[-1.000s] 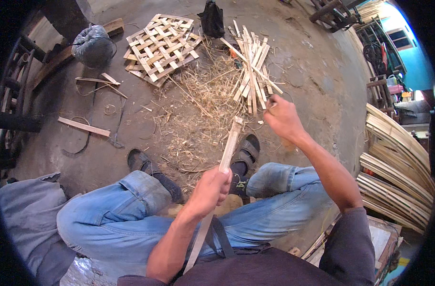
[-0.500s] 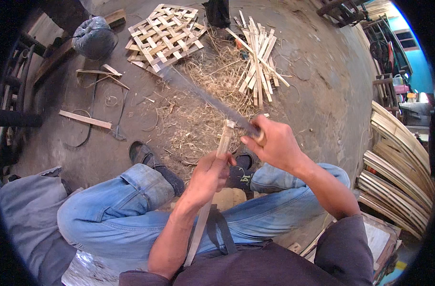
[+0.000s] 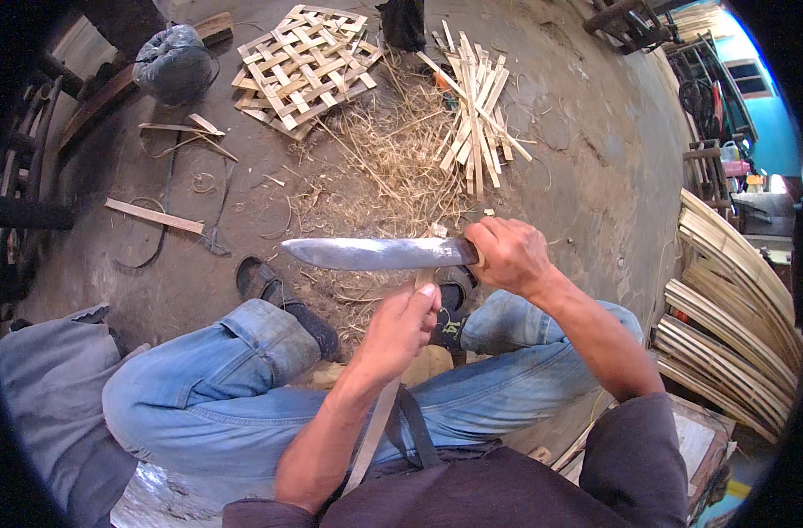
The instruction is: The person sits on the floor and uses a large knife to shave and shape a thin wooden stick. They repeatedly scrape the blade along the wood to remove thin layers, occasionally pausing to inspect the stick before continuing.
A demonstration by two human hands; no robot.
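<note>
My right hand [image 3: 509, 253] is closed round the handle of a large knife [image 3: 366, 253]. Its broad blade points left and lies across the upper part of a pale bamboo strip [image 3: 375, 431]. My left hand [image 3: 400, 327] grips that strip just below the blade, thumb along it. From there the strip runs down past my left wrist to my lap. Above the blade shows a short end of the strip, beside a pale chip. My fingers partly hide the knife's handle.
Thin shavings [image 3: 393, 158] litter the floor ahead. A woven slat panel [image 3: 305, 66] lies beyond, with a pile of cut strips [image 3: 476, 114] to its right. Long split bamboo bundles [image 3: 727, 343] stand at the right. A single flat slat [image 3: 155, 216] lies at the left, below a dark plastic bag [image 3: 174, 66].
The knife blade has swung from slanting up and away to lying level across the strip, now sharp instead of blurred. My left hand keeps its grip, its thumb now more upright.
</note>
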